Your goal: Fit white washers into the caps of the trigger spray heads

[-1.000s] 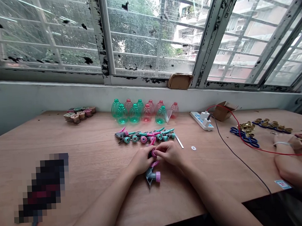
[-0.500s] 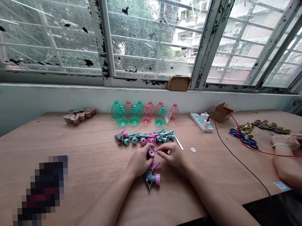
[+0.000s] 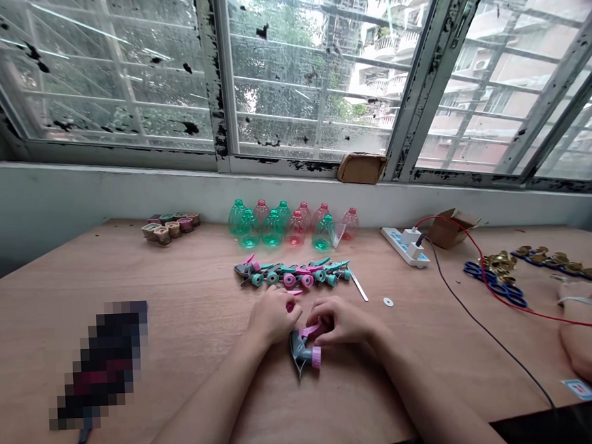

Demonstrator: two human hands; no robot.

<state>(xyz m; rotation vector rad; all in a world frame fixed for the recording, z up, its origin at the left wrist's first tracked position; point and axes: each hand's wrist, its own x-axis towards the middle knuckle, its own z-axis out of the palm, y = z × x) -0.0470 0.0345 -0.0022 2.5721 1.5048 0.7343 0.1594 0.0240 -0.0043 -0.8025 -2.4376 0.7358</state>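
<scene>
My left hand (image 3: 273,318) is curled on the wooden table (image 3: 192,305), its fingers closed round a small pink part that barely shows. My right hand (image 3: 340,321) rests beside it, fingers bent over the pink trigger of a grey spray head with a pink cap (image 3: 305,352) lying on the table. Just beyond the hands runs a row of grey, teal and pink spray heads (image 3: 293,274). Behind that stands a cluster of small green and pink transparent bottles (image 3: 289,225).
Small brown and pink cups (image 3: 171,226) sit at the back left. A white power strip (image 3: 405,245) with red and black cables, a small cardboard box (image 3: 448,227), blue rings and gold pieces (image 3: 499,269) lie right. Another person's arm (image 3: 583,337) rests at the right edge. A washer (image 3: 388,302) lies near.
My hands have come down and toward me, from holding a pink-capped piece up between them to resting on the table at the grey spray head. The camera shifted slightly left.
</scene>
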